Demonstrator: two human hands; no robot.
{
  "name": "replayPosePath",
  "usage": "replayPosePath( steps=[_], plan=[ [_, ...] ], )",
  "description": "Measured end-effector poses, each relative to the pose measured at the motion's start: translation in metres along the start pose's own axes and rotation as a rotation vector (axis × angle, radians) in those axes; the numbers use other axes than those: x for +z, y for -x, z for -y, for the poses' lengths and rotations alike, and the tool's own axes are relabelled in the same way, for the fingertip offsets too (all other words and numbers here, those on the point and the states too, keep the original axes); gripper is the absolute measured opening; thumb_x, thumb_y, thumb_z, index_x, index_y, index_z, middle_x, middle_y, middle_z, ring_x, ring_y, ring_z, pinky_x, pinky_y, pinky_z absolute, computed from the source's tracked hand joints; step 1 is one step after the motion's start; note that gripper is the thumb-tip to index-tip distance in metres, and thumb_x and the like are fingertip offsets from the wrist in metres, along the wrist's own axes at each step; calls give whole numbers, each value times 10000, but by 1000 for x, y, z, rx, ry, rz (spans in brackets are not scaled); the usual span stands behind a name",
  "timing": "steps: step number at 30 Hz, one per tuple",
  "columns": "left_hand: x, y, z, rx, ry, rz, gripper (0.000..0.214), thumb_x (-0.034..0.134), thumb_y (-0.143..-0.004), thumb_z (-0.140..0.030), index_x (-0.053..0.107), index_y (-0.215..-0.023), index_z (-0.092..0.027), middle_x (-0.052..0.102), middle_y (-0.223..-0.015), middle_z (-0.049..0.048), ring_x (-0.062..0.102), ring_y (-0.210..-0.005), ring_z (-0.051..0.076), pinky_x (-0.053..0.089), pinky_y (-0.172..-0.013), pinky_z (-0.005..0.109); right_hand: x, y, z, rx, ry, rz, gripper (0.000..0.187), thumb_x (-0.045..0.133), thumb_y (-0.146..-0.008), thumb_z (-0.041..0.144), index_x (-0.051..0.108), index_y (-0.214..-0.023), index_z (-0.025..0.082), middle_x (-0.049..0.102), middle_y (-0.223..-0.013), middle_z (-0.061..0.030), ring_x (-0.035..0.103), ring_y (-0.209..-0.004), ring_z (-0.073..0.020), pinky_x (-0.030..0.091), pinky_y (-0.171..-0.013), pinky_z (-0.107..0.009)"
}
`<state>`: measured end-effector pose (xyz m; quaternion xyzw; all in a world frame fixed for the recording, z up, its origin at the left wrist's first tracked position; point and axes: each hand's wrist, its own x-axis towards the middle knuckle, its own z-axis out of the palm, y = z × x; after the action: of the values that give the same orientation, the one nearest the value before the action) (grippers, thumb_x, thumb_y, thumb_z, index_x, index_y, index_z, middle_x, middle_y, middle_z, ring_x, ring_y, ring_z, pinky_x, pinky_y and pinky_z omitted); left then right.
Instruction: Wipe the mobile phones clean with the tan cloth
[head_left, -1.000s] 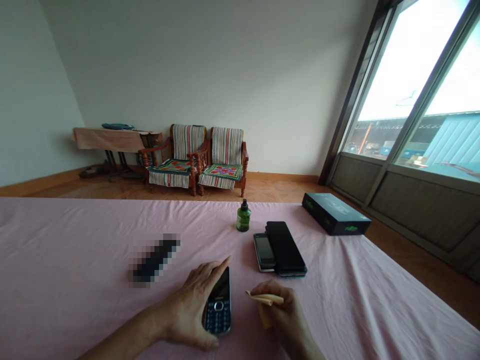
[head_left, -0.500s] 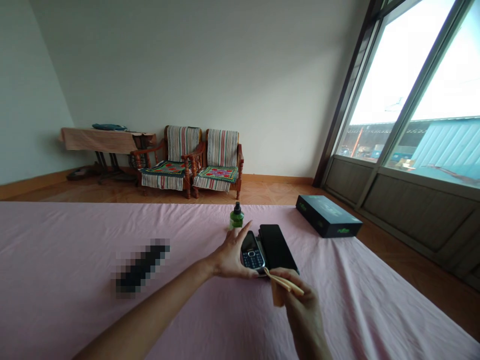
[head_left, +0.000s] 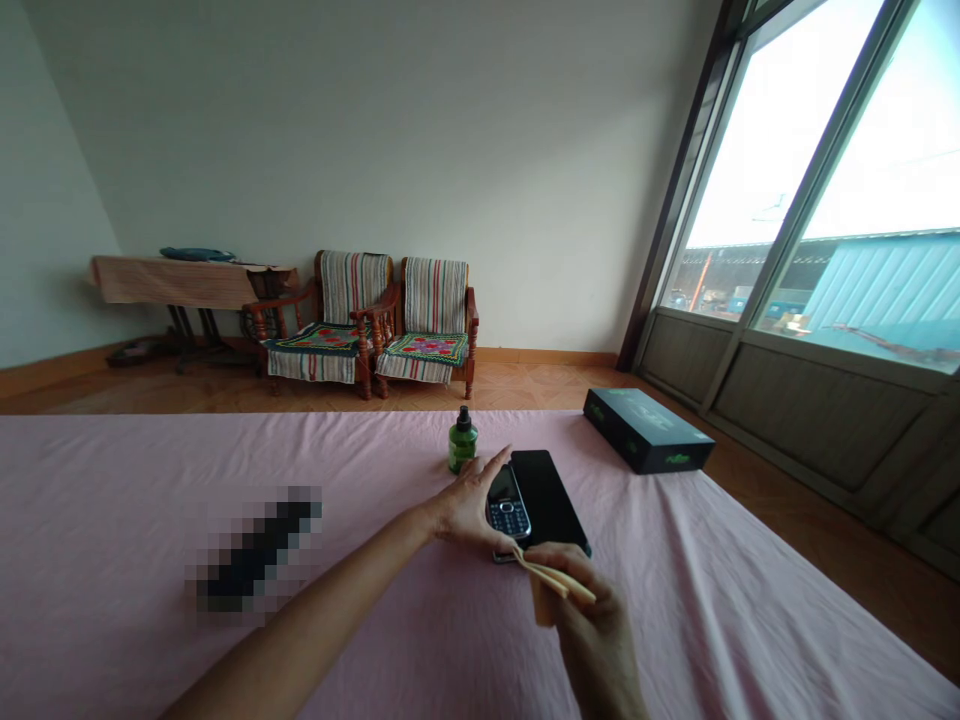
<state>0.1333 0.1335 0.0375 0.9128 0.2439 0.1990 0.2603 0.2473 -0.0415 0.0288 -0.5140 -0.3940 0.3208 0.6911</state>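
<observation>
My left hand [head_left: 472, 505] curves around the left side of a dark keypad mobile phone [head_left: 510, 514], gripping it between the thumb at the lower end and the fingers toward the top. The phone lies against, perhaps partly over, a larger black smartphone-like slab [head_left: 553, 500]. A thin edge shows below the keypad phone; what it belongs to is hidden. My right hand [head_left: 592, 610] is closed on a folded yellowish cloth [head_left: 553, 580], its tip close to my left thumb. Just beyond my left hand stands a green bottle [head_left: 463, 442] with a black top.
A pink sheet [head_left: 375, 640] covers the surface. A black box [head_left: 649, 430] sits at its far right edge. To the left lies a dark, blurred-out long object [head_left: 259, 555]. Two wooden chairs [head_left: 424, 345] and a cloth-covered table [head_left: 180, 282] stand by the wall.
My left hand has shifted the keypad phone right, closing the gap to the black slab. The cloth in my right hand has come nearer my left thumb. The view has turned slightly right.
</observation>
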Motion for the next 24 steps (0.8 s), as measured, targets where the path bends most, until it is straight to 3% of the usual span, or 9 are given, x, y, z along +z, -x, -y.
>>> replayPosePath(
  steps=[3,6,9,12,17,19,22,24],
  plan=[
    [-1,1,0,17,-7,-5,1330,863,-462,-484,106,-1499,-136,326,-1457,203,294,-1344,385,234,-1116,499,-1,-1,-1,10,23,50,117,643,-682,248,735,-736,200,606,-762,-23,453,-513,-108,369,-473,-222],
    [-4,6,-4,26,-18,-37,1319,856,-488,-517,95,-1500,-147,307,-1479,198,277,-1365,374,245,-1118,488,-1,-1,-2,-5,29,16,120,642,-693,259,736,-737,201,599,-752,-23,450,-510,-109,363,-463,-220],
    [-13,19,-8,0,-49,-121,1151,769,-651,-540,86,-1499,-167,241,-1516,180,226,-1396,347,242,-1123,478,-2,-2,-2,-6,57,4,119,650,-699,283,733,-721,201,597,-745,-22,445,-505,-108,370,-460,-220],
    [-31,46,-6,-75,-123,-218,886,611,-835,-433,67,-1495,-206,297,-1492,142,325,-1359,274,288,-1109,431,-2,-2,-2,10,101,38,143,675,-685,321,739,-713,197,620,-768,-41,496,-548,-136,395,-466,-227],
    [-75,113,17,-367,-348,-292,764,550,-829,-349,167,-1471,-193,404,-1407,138,390,-1300,291,331,-1067,441,3,4,-7,-27,96,14,157,679,-688,348,752,-701,210,658,-803,-60,594,-710,-205,452,-541,-242],
    [-90,141,28,-522,-453,-287,778,568,-796,-354,226,-1458,-132,450,-1345,186,413,-1257,353,361,-1014,486,6,7,-8,-45,98,36,133,676,-682,320,758,-700,217,668,-813,-65,615,-772,-226,485,-621,-266],
    [-103,175,41,-731,-573,-255,769,572,-774,-409,319,-1426,-89,501,-1256,243,454,-1178,440,385,-914,566,8,9,-8,-62,110,56,118,681,-676,305,764,-703,226,678,-820,-70,633,-801,-241,502,-701,-298],
    [-105,190,46,-827,-604,-214,772,573,-769,-430,333,-1424,-97,552,-1195,238,506,-1132,421,413,-883,527,8,10,-7,-68,122,54,131,694,-674,338,766,-694,230,684,-815,-75,640,-797,-249,509,-713,-314]
  ],
)
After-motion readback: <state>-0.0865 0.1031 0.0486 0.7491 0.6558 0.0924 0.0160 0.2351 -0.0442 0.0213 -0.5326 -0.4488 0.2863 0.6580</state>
